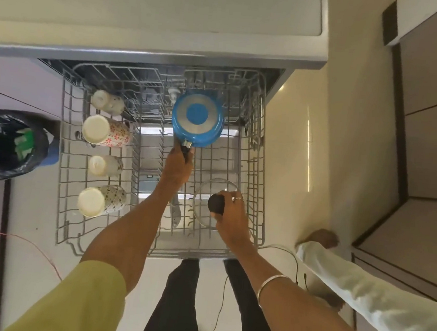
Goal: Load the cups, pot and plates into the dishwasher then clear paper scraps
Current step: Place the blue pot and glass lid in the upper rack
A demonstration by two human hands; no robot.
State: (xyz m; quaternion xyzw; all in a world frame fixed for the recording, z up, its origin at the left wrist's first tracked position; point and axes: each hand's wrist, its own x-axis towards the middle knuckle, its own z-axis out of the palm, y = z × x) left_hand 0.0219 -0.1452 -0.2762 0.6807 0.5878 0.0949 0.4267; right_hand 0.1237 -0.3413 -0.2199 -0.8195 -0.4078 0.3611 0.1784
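Note:
A blue pot (197, 119) sits upside down at the back of the pulled-out dishwasher rack (60, 203). My left hand (177, 168) grips the pot's dark handle. My right hand (230, 214) holds the black knob of a glass lid (209, 191) over the rack's front right. Several cups lie on their sides along the rack's left: a speckled one (108, 101), a red-flowered one (106, 131), a small pale one (105, 165) and a patterned one (101, 201).
A bin with a black liner (6, 145) stands on the floor left of the rack. Above the dishwasher runs a pale counter (174, 6). Another person's foot and white-clad leg (361, 283) are at the right. A thin cable (283, 251) lies on the floor.

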